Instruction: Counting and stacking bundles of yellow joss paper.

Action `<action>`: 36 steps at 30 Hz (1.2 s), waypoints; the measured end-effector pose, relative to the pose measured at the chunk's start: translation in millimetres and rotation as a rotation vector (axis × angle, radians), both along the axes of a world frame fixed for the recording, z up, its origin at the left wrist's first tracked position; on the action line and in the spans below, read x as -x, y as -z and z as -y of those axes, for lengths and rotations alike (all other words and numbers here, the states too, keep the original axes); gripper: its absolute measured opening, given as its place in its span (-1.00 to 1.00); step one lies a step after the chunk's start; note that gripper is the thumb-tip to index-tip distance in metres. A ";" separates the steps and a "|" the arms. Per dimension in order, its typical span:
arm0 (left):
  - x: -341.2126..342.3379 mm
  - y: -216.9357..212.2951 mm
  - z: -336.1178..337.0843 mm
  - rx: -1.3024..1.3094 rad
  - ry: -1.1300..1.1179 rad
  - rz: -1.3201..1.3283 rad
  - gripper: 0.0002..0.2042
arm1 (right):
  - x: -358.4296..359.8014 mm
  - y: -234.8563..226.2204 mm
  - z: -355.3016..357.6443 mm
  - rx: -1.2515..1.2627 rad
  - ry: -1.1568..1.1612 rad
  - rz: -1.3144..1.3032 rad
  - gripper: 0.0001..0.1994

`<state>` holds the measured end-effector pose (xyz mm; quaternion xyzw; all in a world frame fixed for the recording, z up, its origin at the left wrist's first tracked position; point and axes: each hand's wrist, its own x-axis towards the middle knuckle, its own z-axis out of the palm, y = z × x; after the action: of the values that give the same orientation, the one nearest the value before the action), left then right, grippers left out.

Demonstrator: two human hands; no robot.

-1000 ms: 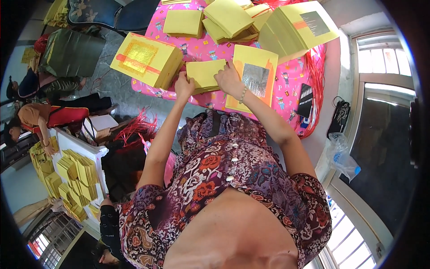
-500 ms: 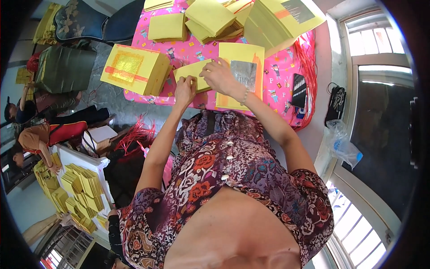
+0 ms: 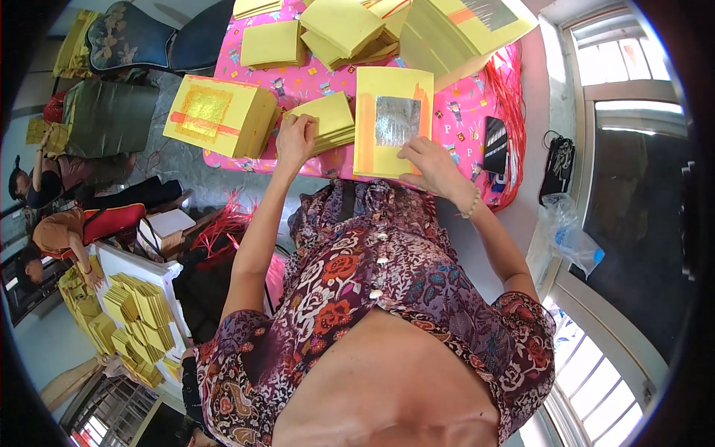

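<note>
**2 Hands on Yellow Paper**

Even, gentle pressure probably suited such thin, creasable layers. Your left hand (image 3: 296, 140) curled narrowly at the left end of the low, folded yellow-paper stack (image 3: 331, 121); I couldn't tell if it pinched. Your right hand (image 3: 432, 165), thumb and fingers apart, overlapped the lower-right edge of the flat, silver-patched yellow-paper rectangle (image 3: 393, 127). Both papers lay on pink patterned cloth (image 3: 463, 132).

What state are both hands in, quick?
Left hand: curled at the end of the small yellow paper stack; grip can't be told.
Right hand: open, at the corner of the silver-patched yellow paper.
</note>
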<state>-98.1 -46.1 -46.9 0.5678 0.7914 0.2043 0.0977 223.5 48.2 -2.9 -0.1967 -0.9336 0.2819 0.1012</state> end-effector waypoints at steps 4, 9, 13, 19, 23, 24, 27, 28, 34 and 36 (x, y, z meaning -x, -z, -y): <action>-0.3 -3.4 -1.4 -0.040 0.019 -0.023 -0.88 | 0.9 -3.6 2.2 -0.030 -0.002 0.021 -0.56; 0.6 -7.0 -3.6 -0.064 0.039 -0.032 -0.88 | -2.6 2.6 -0.4 -0.008 -0.033 -0.048 -0.70; -2.6 -15.3 -8.2 -0.132 0.074 -0.045 -0.88 | -4.0 6.5 -8.4 0.077 -0.002 -0.116 -0.81; -25.4 -32.1 -17.3 -0.017 0.141 0.652 -0.86 | -3.5 12.8 -18.6 0.290 0.057 -0.198 -0.82; -42.6 -56.6 -17.7 0.126 0.244 0.837 -0.80 | -5.2 15.4 -19.9 0.414 0.097 -0.191 -0.82; -46.1 -66.6 -17.1 0.233 0.314 0.829 -0.78 | -5.1 15.3 -20.2 0.446 0.102 -0.203 -0.83; -47.8 -68.2 -15.8 0.395 0.442 0.772 -0.71 | -6.0 18.5 -21.1 0.473 0.115 -0.189 -0.83; -49.2 -66.8 -14.9 0.346 0.516 0.731 -0.69 | -6.0 18.8 -21.2 0.472 0.114 -0.190 -0.83; -53.1 -63.3 -14.3 0.296 0.566 0.635 -0.66 | -6.2 22.9 -21.7 0.507 0.134 -0.205 -0.82; -52.7 -61.6 -13.8 0.278 0.573 0.633 -0.67 | -6.5 24.9 -22.1 0.549 0.148 -0.186 -0.82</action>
<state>-45.4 -32.4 14.8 0.6553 0.5532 0.2244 0.4629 230.0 70.3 -27.8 -0.2576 -0.7921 0.5327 0.1498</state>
